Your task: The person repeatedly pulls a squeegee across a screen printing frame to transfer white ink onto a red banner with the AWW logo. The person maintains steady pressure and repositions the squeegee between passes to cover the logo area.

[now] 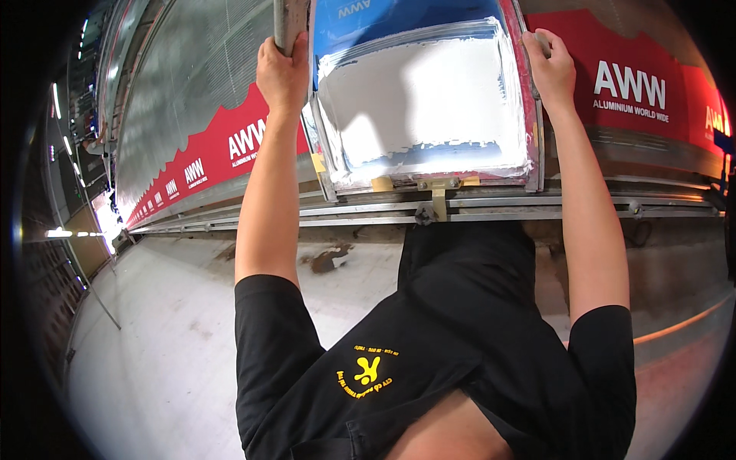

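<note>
A screen-printing frame (535,130) lies before me at the top of the view, its mesh covered with white ink (452,92) and a blue area (391,23) at the far side. My left hand (282,74) is closed round a grey bar (292,23) along the frame's left side. At the right side, my right hand (550,70) has its fingers wrapped round a short grey handle (543,43). A metal bracket (438,199) sits at the middle of the frame's near edge, over the rail. The far ends of the frame and bar are cut off.
Metal rails (345,215) run along the near edge of a long printing table. Red printed panels with white lettering (222,142) lie along it on both sides of the frame. The pale floor (169,307) has dark stains (330,259).
</note>
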### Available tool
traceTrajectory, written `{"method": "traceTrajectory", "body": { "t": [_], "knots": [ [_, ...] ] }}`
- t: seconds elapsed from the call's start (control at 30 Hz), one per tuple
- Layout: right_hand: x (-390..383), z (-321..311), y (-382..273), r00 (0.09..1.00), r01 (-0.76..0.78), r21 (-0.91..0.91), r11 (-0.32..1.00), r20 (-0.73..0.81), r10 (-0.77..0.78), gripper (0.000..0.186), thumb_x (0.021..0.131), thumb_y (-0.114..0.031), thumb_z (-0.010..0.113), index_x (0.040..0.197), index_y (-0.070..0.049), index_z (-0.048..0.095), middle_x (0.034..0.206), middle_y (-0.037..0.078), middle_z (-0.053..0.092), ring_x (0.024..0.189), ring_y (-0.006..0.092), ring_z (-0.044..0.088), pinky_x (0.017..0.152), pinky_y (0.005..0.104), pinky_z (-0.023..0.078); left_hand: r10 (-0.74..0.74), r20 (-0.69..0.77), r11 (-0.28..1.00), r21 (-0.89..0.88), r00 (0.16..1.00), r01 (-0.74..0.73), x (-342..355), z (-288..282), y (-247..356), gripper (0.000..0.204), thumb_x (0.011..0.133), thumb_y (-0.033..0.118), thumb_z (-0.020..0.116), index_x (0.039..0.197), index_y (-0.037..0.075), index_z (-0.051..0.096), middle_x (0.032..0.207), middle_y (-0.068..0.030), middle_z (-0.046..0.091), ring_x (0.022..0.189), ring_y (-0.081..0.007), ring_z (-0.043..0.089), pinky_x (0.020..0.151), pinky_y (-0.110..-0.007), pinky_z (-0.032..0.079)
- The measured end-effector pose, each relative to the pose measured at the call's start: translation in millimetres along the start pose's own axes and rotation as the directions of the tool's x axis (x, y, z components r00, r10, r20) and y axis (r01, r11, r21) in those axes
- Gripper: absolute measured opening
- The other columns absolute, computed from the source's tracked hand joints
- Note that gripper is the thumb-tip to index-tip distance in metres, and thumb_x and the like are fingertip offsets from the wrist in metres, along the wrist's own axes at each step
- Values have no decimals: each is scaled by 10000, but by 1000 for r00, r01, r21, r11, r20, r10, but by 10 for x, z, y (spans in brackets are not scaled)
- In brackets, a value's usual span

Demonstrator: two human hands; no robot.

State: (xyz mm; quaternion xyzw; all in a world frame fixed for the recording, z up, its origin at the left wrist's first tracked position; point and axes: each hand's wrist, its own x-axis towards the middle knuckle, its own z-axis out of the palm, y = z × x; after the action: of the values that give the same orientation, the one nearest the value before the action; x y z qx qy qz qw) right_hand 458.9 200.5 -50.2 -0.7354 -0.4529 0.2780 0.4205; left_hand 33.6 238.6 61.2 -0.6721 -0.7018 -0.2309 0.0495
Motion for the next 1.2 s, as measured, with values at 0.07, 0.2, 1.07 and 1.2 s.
{"method": "traceTrajectory", "body": {
  "t": [0.07, 0.2, 1.07, 1.2],
  "knots": [
    [9, 23, 16, 1000, 15, 10, 1000, 8, -15, 656, 901, -617, 723, 1311, -105, 707, 1217, 137, 769, 1148, 298, 730, 989, 387, 546, 1, -9, 999, 43, 1000, -1, -28, 129, 0, 480, 985, 481, 707, 966, 14, 596, 1046, -158, 689, 917, -416, 696, 787, -492, 561],
    [35, 45, 55, 999, 53, -28, 998, 4, -53, 642, 945, -627, 671, 1316, -104, 707, 1193, 112, 772, 1077, 265, 737, 952, 383, 548, 0, 11, 981, 195, 1000, -2, -107, 185, 94, 459, 1010, 456, 665, 1005, 3, 589, 1079, -166, 686, 914, -426, 707, 755, -527, 574],
    [169, -168, 200, 998, 67, 36, 997, 12, -68, 664, 926, -619, 705, 1330, -93, 708, 1211, 150, 770, 1130, 294, 733, 971, 376, 545, -385, 233, 923, 107, 893, 369, -1181, -289, 166, 433, 958, 401, 752, 1011, -23, 683, 974, -199, 765, 927, -410, 736, 842, -483, 557],
    [173, -147, 117, 999, 44, 70, 997, 18, -46, 652, 954, -600, 688, 1326, -65, 705, 1216, 136, 771, 1143, 264, 726, 992, 378, 533, -438, 209, 836, -261, 874, 482, -1318, -174, 418, 436, 960, 399, 768, 1072, -20, 725, 922, -164, 788, 854, -269, 755, 816, -400, 565]
  ]
}}
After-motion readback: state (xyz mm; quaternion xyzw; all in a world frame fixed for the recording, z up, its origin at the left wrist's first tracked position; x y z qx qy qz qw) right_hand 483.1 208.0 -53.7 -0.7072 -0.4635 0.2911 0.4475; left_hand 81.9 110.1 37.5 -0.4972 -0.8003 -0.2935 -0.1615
